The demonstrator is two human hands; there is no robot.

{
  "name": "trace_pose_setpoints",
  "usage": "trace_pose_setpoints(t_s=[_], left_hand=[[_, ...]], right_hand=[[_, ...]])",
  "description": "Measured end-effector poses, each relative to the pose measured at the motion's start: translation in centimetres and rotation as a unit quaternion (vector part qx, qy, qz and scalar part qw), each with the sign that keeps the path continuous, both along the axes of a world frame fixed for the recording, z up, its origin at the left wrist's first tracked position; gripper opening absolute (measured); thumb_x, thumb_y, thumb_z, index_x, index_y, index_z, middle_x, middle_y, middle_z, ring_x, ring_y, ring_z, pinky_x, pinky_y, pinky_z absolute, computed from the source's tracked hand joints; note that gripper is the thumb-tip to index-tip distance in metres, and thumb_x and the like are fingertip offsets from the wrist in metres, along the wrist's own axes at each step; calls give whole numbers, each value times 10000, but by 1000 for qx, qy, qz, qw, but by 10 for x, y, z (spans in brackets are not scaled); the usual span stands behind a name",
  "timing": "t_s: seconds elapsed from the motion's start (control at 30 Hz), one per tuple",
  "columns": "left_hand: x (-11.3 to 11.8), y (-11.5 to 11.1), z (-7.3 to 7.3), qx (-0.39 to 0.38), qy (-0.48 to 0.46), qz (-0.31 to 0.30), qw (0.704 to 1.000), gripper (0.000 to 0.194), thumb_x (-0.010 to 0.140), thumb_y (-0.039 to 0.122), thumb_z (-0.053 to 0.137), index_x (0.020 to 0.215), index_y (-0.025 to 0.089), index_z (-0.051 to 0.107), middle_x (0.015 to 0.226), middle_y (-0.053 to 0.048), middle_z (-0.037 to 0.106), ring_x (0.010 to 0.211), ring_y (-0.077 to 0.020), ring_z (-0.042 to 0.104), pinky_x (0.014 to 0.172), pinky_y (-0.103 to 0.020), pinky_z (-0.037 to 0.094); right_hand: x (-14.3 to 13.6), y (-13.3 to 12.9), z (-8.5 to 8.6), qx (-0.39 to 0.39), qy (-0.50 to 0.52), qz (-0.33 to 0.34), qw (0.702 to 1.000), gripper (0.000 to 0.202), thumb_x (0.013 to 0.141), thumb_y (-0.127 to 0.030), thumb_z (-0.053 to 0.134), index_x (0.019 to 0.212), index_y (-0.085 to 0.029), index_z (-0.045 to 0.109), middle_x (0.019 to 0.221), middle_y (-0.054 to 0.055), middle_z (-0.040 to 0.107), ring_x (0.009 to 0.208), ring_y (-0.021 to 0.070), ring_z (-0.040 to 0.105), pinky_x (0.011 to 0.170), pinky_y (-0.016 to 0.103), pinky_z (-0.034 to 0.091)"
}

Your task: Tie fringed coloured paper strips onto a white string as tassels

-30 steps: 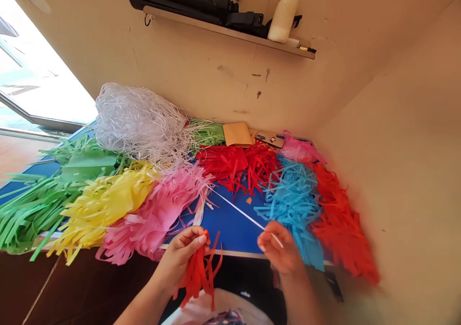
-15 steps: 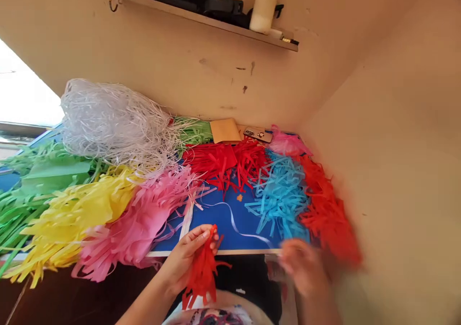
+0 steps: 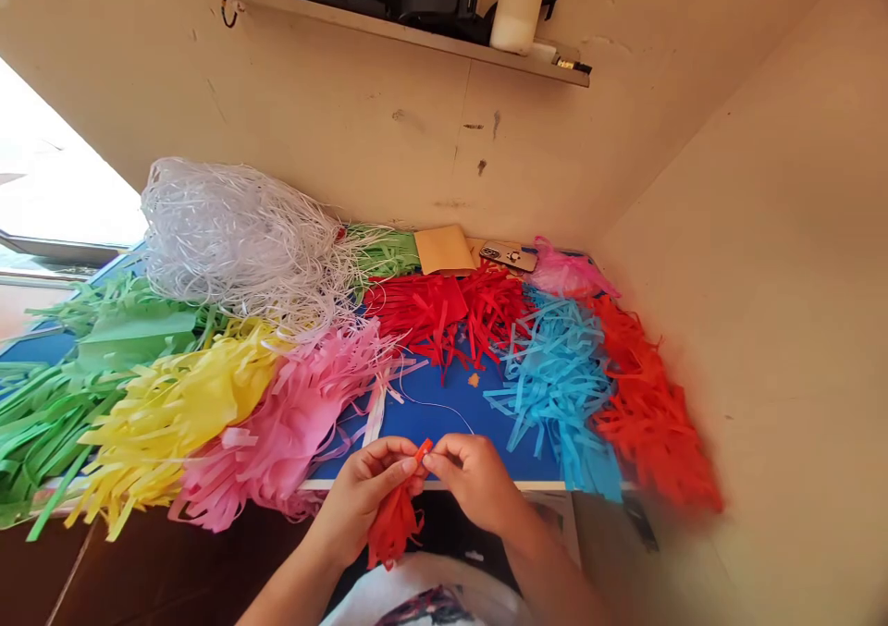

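Note:
My left hand is closed around a red paper tassel, whose fringed strips hang down below the fingers. Its narrow twisted top pokes up between my two hands. Fingers of my right hand pinch together right at that top. A thin white ribbon runs from the white bundle across the blue tabletop to my right hand; its end is hidden by the fingers. Closest beyond my hands lie fringed pink paper on the left and fringed light blue paper on the right.
A blue table bears fringed green, yellow, red and orange-red paper. A large white ribbon bundle, a brown envelope, and a phone lie behind. Above hangs a wall shelf.
My right hand has moved left from the table's right edge to the top of the red tassel, where it now pinches. The white ribbon has shifted. The left hand keeps its hold.

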State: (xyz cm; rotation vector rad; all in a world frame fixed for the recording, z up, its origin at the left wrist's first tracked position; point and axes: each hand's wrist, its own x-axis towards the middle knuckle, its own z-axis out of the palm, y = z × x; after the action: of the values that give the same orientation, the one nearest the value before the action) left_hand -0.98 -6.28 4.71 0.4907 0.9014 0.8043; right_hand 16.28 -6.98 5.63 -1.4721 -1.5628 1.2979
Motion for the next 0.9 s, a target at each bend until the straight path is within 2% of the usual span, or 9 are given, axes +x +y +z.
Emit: trace_pose_setpoints(t_s=[0.17, 0.3, 0.5, 0.57, 0.63, 0.7, 0.77, 0.83, 0.9], left_hand=[[-3, -1, 2, 94, 96, -37, 990, 292, 673, 380, 825, 796, 137, 720, 711, -36, 694, 636, -112, 614, 629, -203, 492], [-4, -4, -2, 85, 78, -63, 991, 275, 732, 403, 779, 824, 160, 691, 690, -25, 686, 649, -116, 617, 637, -205, 482], [-3, -7, -2, 125, 98, -110, 981, 243, 761, 405, 743, 839, 177, 714, 761, -39, 707, 715, -158, 671, 680, -240, 517], [-3, -7, -1, 182, 159, -95, 966, 209, 759, 384, 742, 826, 186, 737, 794, -49, 727, 748, -175, 682, 716, -257, 533], [-2, -7, 0, 198, 196, -57, 959, 193, 730, 363, 765, 808, 188, 749, 819, -52, 741, 765, -183, 693, 735, -259, 548], [-1, -7, -2, 128, 159, -24, 979, 237, 682, 355, 806, 830, 181, 744, 816, -46, 747, 749, -187, 711, 691, -247, 565], [-1, -7, -4, 17, 82, -5, 996, 320, 634, 321, 846, 890, 167, 732, 801, -47, 754, 720, -186, 728, 649, -230, 576], [-1, -7, -7, -63, 24, 9, 998, 366, 606, 251, 869, 927, 150, 723, 780, -61, 762, 692, -179, 736, 647, -222, 586], [-1, -7, -7, -99, -6, 24, 995, 356, 602, 184, 870, 920, 133, 718, 769, -76, 768, 662, -175, 738, 657, -229, 597]], right_hand=[[3, -1, -2, -33, 40, -2, 999, 220, 850, -326, 593, 713, -172, 671, 597, -39, 582, 558, 100, 480, 553, 218, 357], [5, -3, -9, -55, 90, -10, 994, 245, 823, -337, 602, 644, -169, 617, 584, -45, 523, 567, 95, 435, 553, 216, 341], [-4, -7, -20, -49, 161, -62, 984, 171, 773, -344, 645, 766, -178, 685, 590, -38, 567, 550, 102, 464, 556, 219, 376], [-7, -9, -21, -35, 140, -89, 986, 184, 779, -350, 639, 716, -181, 673, 611, -20, 603, 567, 114, 499, 560, 224, 398], [-7, -12, -20, -19, 95, -117, 988, 219, 791, -365, 636, 673, -181, 654, 609, -14, 609, 567, 119, 505, 553, 226, 401], [-5, -14, -17, 2, 52, -135, 990, 247, 808, -376, 631, 659, -180, 643, 613, -11, 609, 569, 119, 504, 552, 227, 399], [-2, -16, -15, 13, 37, -128, 991, 225, 838, -361, 600, 720, -179, 656, 661, -3, 629, 596, 124, 531, 576, 232, 421], [-1, -17, -15, 6, 59, -106, 993, 181, 861, -329, 560, 848, -182, 665, 697, -5, 631, 623, 129, 566, 611, 238, 454], [-2, -18, -15, -6, 95, -94, 991, 186, 871, -316, 541, 980, -192, 628, 676, -28, 593, 625, 130, 578, 629, 244, 477]])
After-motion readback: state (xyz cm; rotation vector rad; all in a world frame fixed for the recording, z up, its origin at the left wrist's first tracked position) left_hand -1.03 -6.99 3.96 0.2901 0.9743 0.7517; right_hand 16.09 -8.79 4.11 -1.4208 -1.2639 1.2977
